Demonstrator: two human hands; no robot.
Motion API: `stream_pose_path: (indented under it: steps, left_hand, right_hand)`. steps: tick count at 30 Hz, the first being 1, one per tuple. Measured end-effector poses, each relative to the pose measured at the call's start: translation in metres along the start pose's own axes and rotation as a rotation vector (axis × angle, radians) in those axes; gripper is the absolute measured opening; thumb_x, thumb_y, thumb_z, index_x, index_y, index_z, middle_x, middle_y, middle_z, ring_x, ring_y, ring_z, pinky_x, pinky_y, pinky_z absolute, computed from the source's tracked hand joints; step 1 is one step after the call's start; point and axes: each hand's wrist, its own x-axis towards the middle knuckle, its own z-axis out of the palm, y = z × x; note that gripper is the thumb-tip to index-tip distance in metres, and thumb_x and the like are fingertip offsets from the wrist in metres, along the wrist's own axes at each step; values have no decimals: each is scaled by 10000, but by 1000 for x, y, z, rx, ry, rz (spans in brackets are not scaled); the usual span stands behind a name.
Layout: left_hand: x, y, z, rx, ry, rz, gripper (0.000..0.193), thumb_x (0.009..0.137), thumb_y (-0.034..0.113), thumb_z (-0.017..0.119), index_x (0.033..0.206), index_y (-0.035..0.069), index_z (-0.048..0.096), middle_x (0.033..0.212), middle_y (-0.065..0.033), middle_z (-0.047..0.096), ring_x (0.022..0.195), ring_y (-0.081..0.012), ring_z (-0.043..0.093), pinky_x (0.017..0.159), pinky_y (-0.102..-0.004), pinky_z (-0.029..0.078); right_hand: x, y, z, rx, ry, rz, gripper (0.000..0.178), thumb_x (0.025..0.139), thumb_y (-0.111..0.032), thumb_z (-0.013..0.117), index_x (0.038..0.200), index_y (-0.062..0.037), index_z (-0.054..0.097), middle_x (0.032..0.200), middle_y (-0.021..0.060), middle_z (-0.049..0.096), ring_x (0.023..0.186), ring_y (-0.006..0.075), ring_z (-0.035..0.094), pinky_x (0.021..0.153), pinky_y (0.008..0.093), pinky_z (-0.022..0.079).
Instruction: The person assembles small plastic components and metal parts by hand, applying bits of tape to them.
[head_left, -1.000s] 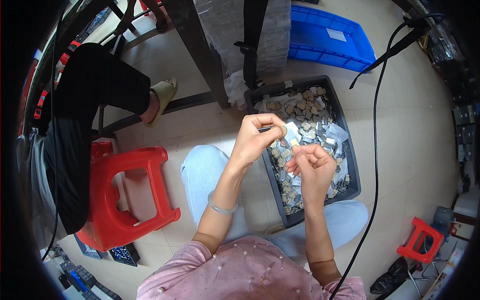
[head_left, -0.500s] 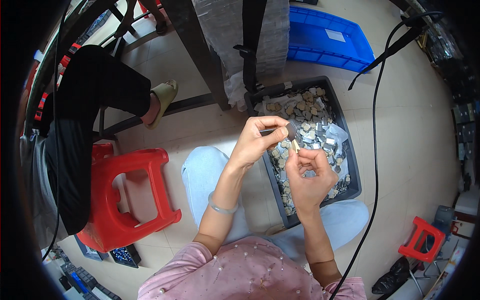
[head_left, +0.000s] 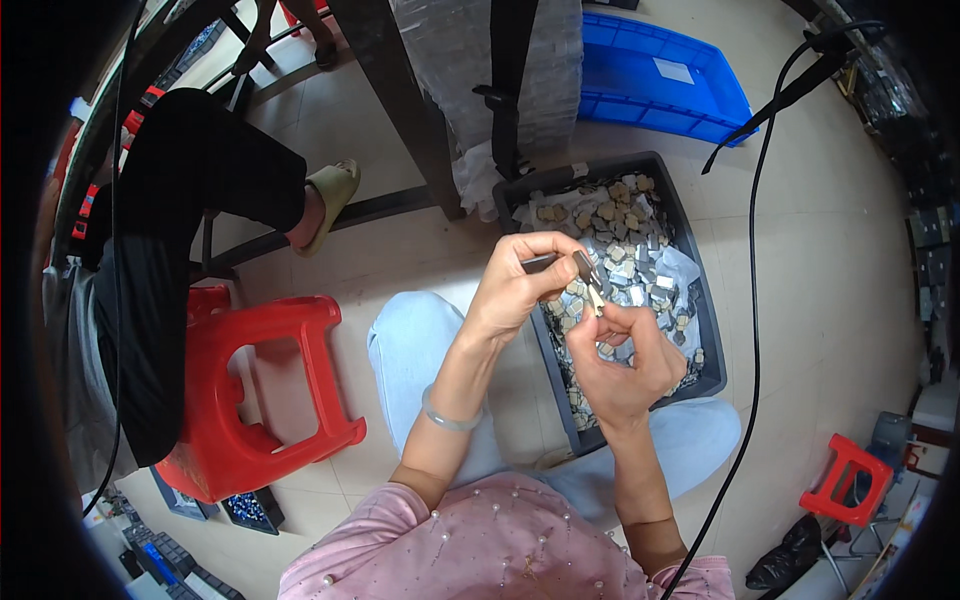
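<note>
My left hand [head_left: 518,290] is closed, thumb and forefinger pinching a small dark flat piece [head_left: 584,266]. A dark strip [head_left: 540,264] also shows between its fingers; I cannot tell whether both belong to one thing. Just below, my right hand [head_left: 625,365] pinches a small cream-coloured piece [head_left: 597,302], whose upper end meets or nearly meets the dark piece. Both hands hover over a dark grey plastic bin [head_left: 708,330] holding many small flat grey, silver and cream pieces [head_left: 612,212]. Crumpled whitish plastic [head_left: 677,268] lies among them.
A red stool [head_left: 240,430] stands at my left beside a seated person's leg [head_left: 225,150]. Beyond the bin are a blue crate [head_left: 650,75] and a wrapped stack [head_left: 440,50]. A black cable [head_left: 752,260] hangs down on the right. Another red stool [head_left: 848,480] is at lower right.
Both hands keep their pinches, and the right hand has shifted slightly right and down. The dark piece has turned a little. The whole scene has moved a few pixels right.
</note>
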Motion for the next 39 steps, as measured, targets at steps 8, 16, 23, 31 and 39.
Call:
stream_pose_path:
  steps: [8, 16, 23, 31, 39]
  left_hand:
    - [3, 10, 0, 252, -3, 100, 267, 822, 227, 681, 922, -16, 630, 752, -41, 616, 553, -19, 396, 484, -163, 283]
    - [15, 3, -3, 280, -216, 293, 210, 835, 168, 664, 966, 12, 614, 935, -88, 627, 711, -59, 536, 557, -169, 395]
    - [17, -5, -6, 35, -116, 95, 125, 845, 127, 650, 847, 14, 598, 819, -52, 577, 569, -44, 447, 479, -166, 336]
    - [13, -11, -3, -225, -135, 22, 176, 849, 173, 655, 889, 22, 575, 728, -14, 536, 483, -17, 320, 442, -179, 226]
    - [10, -3, 3, -148, -11, -57, 113, 847, 115, 630, 838, 10, 588, 644, 8, 523, 471, -1, 315, 436, -170, 216]
  right_hand:
    - [2, 2, -2, 332, -57, 442, 94, 712, -34, 664, 721, -23, 571, 545, 39, 577, 465, 105, 562, 447, 215, 430]
    - [4, 35, -11, 1371, -331, 1345, 229, 830, -233, 550, 750, -26, 604, 539, 76, 564, 415, 122, 492, 410, 210, 377]
    - [8, 14, -13, 676, -72, 742, 103, 823, -77, 644, 879, 9, 630, 823, 89, 633, 542, 70, 545, 446, 163, 379]
    - [12, 19, -9, 232, -134, 214, 198, 736, -14, 711, 924, -11, 648, 927, 93, 626, 564, 67, 561, 451, 185, 403]
    - [5, 25, -9, 567, -213, 656, 148, 816, -78, 676, 905, 34, 639, 767, 44, 633, 579, 36, 540, 461, 168, 384]
